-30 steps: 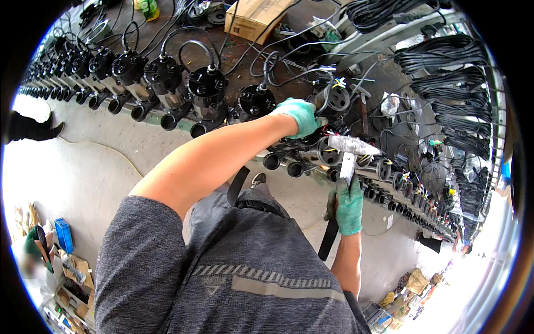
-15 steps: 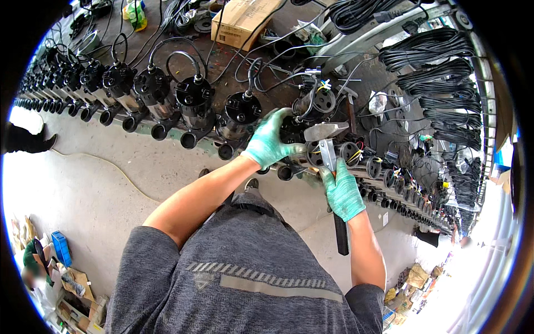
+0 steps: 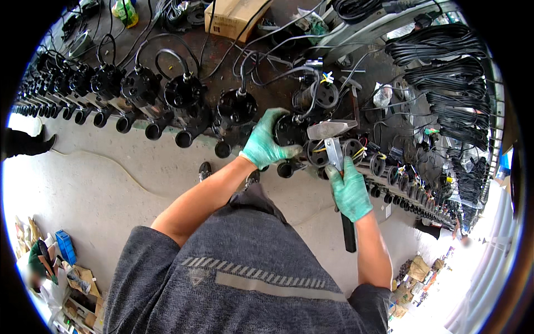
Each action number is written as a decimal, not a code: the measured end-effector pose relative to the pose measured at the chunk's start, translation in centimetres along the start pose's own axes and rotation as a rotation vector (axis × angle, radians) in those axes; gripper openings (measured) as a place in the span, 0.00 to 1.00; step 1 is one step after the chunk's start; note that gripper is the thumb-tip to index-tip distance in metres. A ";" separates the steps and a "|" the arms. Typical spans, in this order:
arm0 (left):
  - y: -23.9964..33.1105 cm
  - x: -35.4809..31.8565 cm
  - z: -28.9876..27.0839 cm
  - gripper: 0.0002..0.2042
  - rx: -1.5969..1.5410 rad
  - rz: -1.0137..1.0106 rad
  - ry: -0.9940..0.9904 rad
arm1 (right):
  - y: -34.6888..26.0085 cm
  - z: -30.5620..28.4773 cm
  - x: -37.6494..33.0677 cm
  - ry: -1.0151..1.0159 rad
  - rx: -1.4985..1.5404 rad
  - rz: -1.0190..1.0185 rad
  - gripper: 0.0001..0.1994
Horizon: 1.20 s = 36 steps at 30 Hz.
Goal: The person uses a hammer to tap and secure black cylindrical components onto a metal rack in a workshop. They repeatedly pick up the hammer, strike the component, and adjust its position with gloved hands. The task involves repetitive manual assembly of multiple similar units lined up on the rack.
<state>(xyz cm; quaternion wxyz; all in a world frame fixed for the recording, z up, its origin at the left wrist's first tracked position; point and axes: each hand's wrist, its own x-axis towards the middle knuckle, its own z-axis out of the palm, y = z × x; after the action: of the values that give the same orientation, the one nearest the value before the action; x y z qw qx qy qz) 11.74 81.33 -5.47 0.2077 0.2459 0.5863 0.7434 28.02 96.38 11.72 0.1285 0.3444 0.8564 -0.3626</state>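
Observation:
My left hand (image 3: 266, 140), in a green-coated glove, curves around the side of a black pump (image 3: 290, 131), thumb and fingers spread on its round body. In my right hand (image 3: 352, 192), gloved the same way, is a hammer (image 3: 332, 129). Its metal head sits just right of that pump, close above the open round pump ends, and its black handle (image 3: 349, 232) points down past my wrist. Further left stands another pump (image 3: 236, 108) with a cable rising from its top. Behind the hammer, a pump housing (image 3: 324, 96) shows loose coloured wires.
A long row of black pumps (image 3: 185, 92) lines the bench edge to the left; open-ended housings (image 3: 377, 164) continue to the right. Coiled black cables (image 3: 436, 47) hang on a rack. A cardboard box (image 3: 236, 19) and a second hammer (image 3: 354, 94) lie on the bench.
The view has shifted slightly. My right hand and the hammer are a little further right in the picture. More of the pump's black top shows beside my left hand, which keeps its place around it.

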 end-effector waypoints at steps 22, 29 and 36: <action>-1.8 -0.4 0.2 0.50 -0.130 -0.001 0.018 | -5.0 2.0 2.1 -0.077 -0.646 -0.216 0.29; 0.2 0.1 -0.7 0.50 -0.042 -0.027 -0.058 | -4.9 -0.2 -0.1 0.014 -0.182 -0.275 0.22; 0.1 1.6 0.0 0.17 -0.041 -0.179 0.048 | 0.2 1.4 -0.1 0.140 -0.384 -0.191 0.19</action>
<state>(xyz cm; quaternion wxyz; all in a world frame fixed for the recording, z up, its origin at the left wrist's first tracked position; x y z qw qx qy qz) 10.47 82.27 -5.20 0.2643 0.1702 0.5953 0.7395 28.17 95.42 10.64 0.0971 0.2552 0.9453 -0.1786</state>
